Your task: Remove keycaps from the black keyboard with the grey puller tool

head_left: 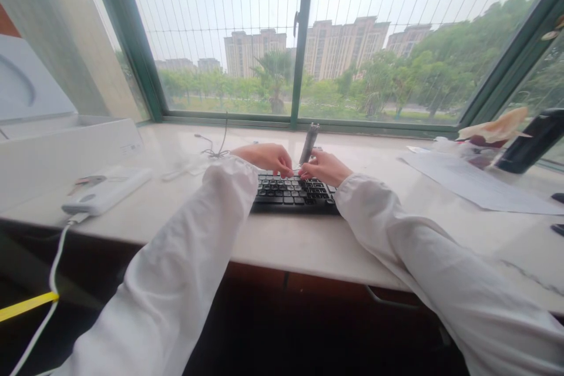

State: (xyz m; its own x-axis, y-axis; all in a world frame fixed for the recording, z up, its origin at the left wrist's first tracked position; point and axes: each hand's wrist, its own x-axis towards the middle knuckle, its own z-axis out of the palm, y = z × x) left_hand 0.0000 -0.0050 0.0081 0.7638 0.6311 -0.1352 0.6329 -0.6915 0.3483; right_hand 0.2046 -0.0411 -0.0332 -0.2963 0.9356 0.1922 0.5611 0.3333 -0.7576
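A black keyboard point(288, 192) lies on the white counter in front of me. Over its left rear part is my left hand point(271, 158), fingers curled and tips drawn together; what they pinch, if anything, is too small to make out. My right hand point(325, 168) is closed over the rear right keys, its fingertips close to those of the left. From its thumb and forefinger a dark grey cylindrical tool point(309, 142) rises, tilted with its top to the right. The tool's lower end is hidden by the fingers. Something thin and pale shows between both sets of fingertips.
A thin dark cable point(215, 153) lies behind my left wrist. To the left are a white power strip point(108, 191) and a white box point(66, 153). At right, a paper sheet point(476, 182) lies near a black bottle point(535, 144). The window point(229, 41) closes off the back.
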